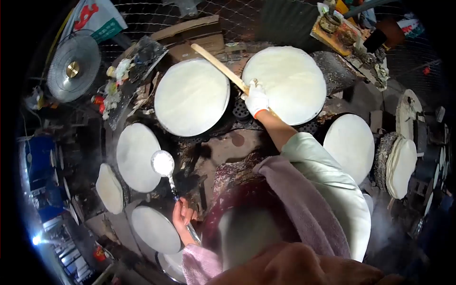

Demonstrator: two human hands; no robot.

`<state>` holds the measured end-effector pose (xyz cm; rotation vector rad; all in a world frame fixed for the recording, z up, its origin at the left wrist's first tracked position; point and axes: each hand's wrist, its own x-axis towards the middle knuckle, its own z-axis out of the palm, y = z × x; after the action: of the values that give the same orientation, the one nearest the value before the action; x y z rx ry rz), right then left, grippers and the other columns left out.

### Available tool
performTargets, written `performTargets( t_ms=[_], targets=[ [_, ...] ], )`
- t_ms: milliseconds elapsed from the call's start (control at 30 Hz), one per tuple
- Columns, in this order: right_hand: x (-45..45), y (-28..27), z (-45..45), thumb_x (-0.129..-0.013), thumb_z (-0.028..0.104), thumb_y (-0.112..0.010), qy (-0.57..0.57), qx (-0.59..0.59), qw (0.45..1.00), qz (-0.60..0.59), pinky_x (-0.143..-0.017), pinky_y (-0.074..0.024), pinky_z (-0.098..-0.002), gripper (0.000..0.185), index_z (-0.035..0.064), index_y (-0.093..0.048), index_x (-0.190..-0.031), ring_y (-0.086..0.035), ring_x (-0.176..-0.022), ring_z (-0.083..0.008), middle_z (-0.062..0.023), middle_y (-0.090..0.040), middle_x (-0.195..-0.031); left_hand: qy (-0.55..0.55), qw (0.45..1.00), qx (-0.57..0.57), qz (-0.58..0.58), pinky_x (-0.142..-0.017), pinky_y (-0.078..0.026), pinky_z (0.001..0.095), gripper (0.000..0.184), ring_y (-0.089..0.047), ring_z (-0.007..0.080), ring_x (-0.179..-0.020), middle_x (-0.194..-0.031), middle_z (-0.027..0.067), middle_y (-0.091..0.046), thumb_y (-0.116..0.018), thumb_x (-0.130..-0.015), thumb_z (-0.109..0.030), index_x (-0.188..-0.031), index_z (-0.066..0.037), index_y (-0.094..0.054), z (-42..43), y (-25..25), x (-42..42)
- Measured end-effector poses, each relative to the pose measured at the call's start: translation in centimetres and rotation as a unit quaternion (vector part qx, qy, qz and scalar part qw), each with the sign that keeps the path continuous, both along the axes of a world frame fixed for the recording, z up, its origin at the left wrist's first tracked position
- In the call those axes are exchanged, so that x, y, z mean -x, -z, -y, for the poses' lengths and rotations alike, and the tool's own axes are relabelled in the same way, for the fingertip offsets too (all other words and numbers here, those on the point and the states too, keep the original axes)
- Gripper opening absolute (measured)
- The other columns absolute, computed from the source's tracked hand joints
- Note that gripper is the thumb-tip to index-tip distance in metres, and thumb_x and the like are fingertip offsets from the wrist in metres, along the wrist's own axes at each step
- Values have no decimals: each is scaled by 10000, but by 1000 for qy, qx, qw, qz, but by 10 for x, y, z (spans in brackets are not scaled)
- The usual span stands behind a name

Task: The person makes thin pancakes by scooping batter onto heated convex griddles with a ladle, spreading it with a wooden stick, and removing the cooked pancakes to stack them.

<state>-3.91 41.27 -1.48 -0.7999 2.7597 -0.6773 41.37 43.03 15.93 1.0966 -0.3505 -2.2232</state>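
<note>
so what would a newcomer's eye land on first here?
Probably the two large pale discs side by side at upper centre, with the white-gloved right hand gripping a long wooden stick that slants between them. Then the brightly lit ladle in the left hand, left of centre. After that, the round fan at upper left.

Open room centre, over brown surface (223, 147); wooden stick (221, 68) crosses 12 o'clock gap between white-topped rounds (192, 97); ladle (163, 164) obstructs 9.
</note>
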Motion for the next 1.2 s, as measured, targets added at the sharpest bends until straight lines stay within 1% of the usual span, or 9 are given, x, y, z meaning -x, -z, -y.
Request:
performTargets(
  t_ms=[100, 367, 467, 533, 667, 1000, 1067, 1133, 1200],
  targets=[
    [8, 6, -6, -851, 197, -545, -18, -18, 999, -23, -831, -497, -405, 475, 37, -442, -1287, -602, -952, -335, -169, -609, -1015, 30, 997, -28, -64, -461, -306, 229, 269, -358, 53, -393, -700, -24, -479, -370, -1026, -221, -1109, -17, -526, 22, 5, 11],
    [17, -65, -85, -825, 87, -641, 113, 250, 958, -88, -926, -469, -346, 469, 39, -514, -1274, -605, -1067, -286, -169, -612, -1165, 156, 983, -24, -95, -446, -294, 232, 274, -371, 44, -395, -756, 3, -586, -352, -1032, -210, -1113, -18, -529, 109, 26, 38],
    [37, -102, -123, -828, 69, -663, 175, 363, 908, 117, -920, -467, -296, 439, 13, -531, -1243, -611, -1032, -213, -140, -636, -1125, 191, 980, 26, -40, -417, -280, 222, 251, -323, 27, -373, -676, -46, -498, -365, -1032, -216, -1063, -35, -535, 125, 30, 62],
    [71, -109, -152, -803, 101, -714, 139, 355, 924, -40, -870, -466, -273, 409, -16, -569, -1168, -593, -926, -164, -113, -653, -1032, 230, 971, 42, -45, -405, -271, 224, 249, -322, 24, -374, -647, -52, -435, -361, -1035, -228, -1036, -45, -531, 130, 33, 73],
    [132, -201, -224, -706, 201, -741, 171, 251, 948, -95, -830, -494, -319, 487, -1, -604, -1128, -644, -908, -239, -163, -667, -981, 278, 955, -26, -103, -428, -327, 223, 323, -350, 35, -400, -650, -52, -412, -313, -1047, -277, -1117, -51, -533, 120, 42, 88],
    [186, -381, -573, -786, 126, -703, 266, 479, 832, -88, -714, -492, -264, 269, 26, -673, -1034, -615, -795, -133, -30, -663, -952, 336, 922, -26, -188, -475, -309, 233, 310, -381, 40, -429, -724, -14, -471, -323, -1045, -241, -1157, -4, -487, -12, 41, 155],
    [177, -377, -683, -812, 146, -701, 246, 401, 844, -257, -649, -477, -236, 215, 34, -675, -994, -605, -733, -104, -5, -649, -919, 349, 914, -21, -203, -474, -310, 235, 309, -386, 38, -431, -732, -12, -476, -323, -1044, -239, -1163, -1, -481, -44, 46, 163],
    [136, -363, -739, -831, 154, -698, 307, 628, 704, -128, -578, -439, -200, 187, 40, -666, -975, -573, -663, -75, 32, -625, -866, 347, 917, -25, -194, -473, -310, 236, 318, -404, 36, -436, -728, -13, -474, -318, -1044, -247, -1167, -1, -478, -79, 40, 168],
    [133, -305, -835, -840, 149, -695, 324, 654, 677, -99, -515, -400, -198, 183, 50, -656, -988, -543, -625, -66, 52, -607, -835, 341, 922, -32, -179, -469, -306, 235, 322, -410, 37, -435, -721, -18, -472, -321, -1043, -253, -1171, -1, -477, -113, 29, 172]
  ],
)
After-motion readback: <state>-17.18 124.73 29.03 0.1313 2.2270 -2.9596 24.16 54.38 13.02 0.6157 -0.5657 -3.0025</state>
